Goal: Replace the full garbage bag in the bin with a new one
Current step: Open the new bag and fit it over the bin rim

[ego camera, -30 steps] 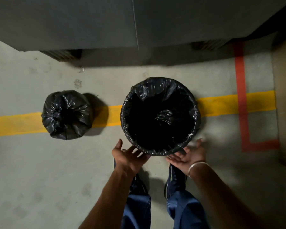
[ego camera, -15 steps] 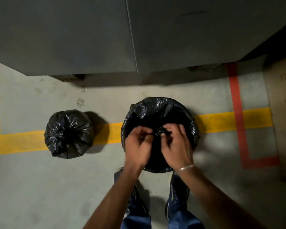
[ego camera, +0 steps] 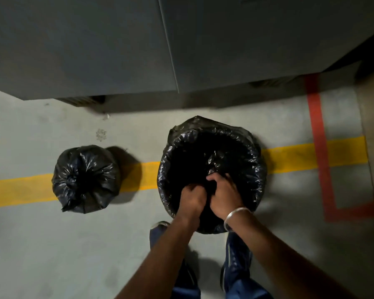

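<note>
A round bin stands on the floor ahead of my feet, lined with a new black bag (ego camera: 255, 169) whose edge is folded over the rim. Both hands reach inside its near half. My left hand (ego camera: 192, 198) and my right hand (ego camera: 224, 196) are clenched side by side on folds of the liner's plastic. A silver bangle sits on my right wrist. The full garbage bag (ego camera: 85, 179), black and tied at the top, stands on the floor to the left of the bin, apart from it.
A grey cabinet (ego camera: 117, 46) fills the top of the view, close behind the bin. Yellow floor tape (ego camera: 311, 154) runs left to right under both bags, and red tape (ego camera: 320, 147) marks a corner at the right. My shoes (ego camera: 235, 251) are just below the bin.
My hands went from open at the bin's near rim to inside the bin, closing on the liner. They now sit lower in the bin than half a second ago.
</note>
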`<action>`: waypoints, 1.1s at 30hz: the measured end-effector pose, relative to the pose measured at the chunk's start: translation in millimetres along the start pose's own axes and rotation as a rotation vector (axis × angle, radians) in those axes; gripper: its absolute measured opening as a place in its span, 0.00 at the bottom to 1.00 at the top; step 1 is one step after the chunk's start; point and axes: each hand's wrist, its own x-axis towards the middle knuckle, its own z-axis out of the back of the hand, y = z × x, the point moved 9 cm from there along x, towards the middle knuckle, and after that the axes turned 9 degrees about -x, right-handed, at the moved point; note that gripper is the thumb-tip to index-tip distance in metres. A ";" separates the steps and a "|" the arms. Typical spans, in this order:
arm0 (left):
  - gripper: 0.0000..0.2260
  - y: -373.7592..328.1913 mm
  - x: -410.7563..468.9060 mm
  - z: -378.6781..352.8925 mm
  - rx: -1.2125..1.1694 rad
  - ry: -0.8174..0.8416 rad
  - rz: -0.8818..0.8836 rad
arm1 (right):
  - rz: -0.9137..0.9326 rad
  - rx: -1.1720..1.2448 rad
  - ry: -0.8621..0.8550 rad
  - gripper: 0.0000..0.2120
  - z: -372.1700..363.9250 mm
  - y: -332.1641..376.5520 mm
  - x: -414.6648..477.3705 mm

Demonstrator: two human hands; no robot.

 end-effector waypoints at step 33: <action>0.18 -173.6 31.6 2.1 0.124 0.086 -0.218 | -0.133 0.292 0.031 0.32 149.7 38.5 65.7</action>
